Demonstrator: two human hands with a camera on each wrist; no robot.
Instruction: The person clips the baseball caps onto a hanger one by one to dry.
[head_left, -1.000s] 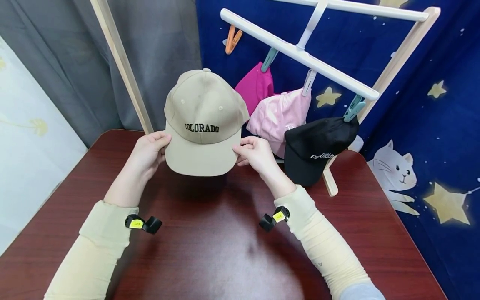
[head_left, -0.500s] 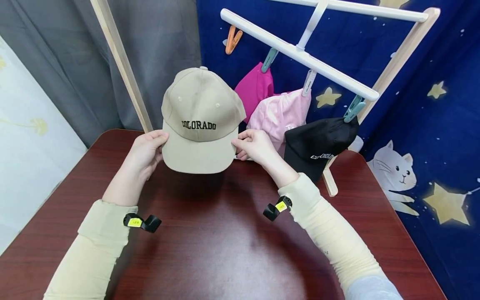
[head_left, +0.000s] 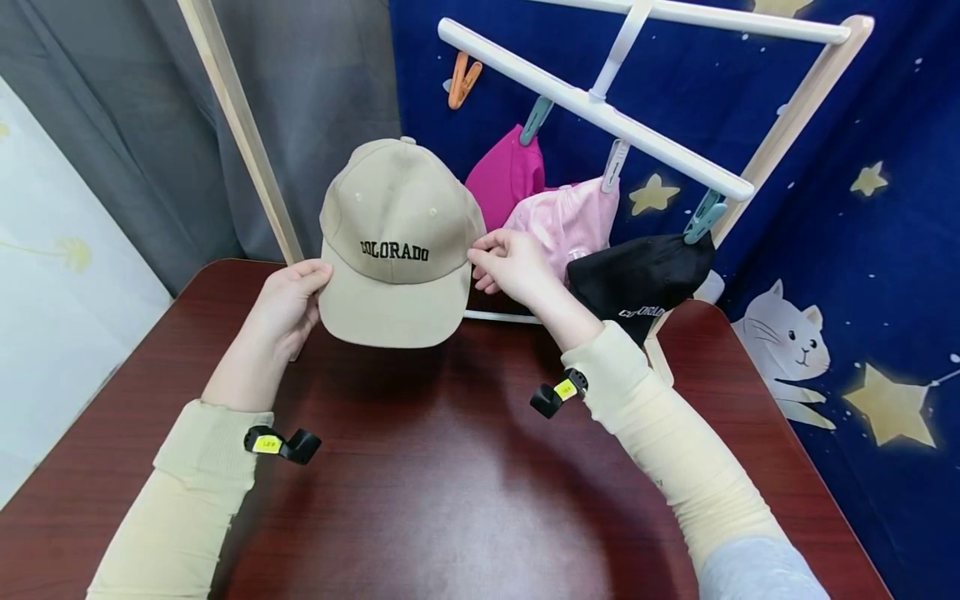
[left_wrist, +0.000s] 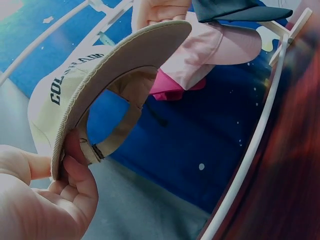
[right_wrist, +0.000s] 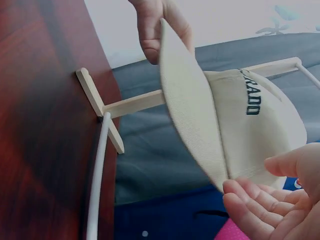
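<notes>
In the head view a beige baseball cap (head_left: pixel 393 217) lettered COLORADO is held upright above the table, brim toward me. My left hand (head_left: pixel 288 304) pinches the brim's left edge; the left wrist view has the thumb on one face of the brim (left_wrist: pixel 117 75) and curled fingers under it. My right hand (head_left: pixel 513 267) is beside the cap's right side, where brim and crown meet. In the right wrist view its thumb and fingers (right_wrist: pixel 255 200) are spread apart at the cap; whether they touch it is unclear.
A white bar (head_left: pixel 592 104) on a wooden rack carries an orange clothespin (head_left: pixel 462 81) with nothing in it. Clothespins hold a magenta cap (head_left: pixel 510 179), a pink cap (head_left: pixel 566 217) and a black cap (head_left: pixel 641 275). A white lower rail (head_left: pixel 498 317) runs behind the cap.
My right hand has let go of the brim's right corner and risen along the cap's side. The cap has shifted slightly left, with my left hand still pinching its brim.
</notes>
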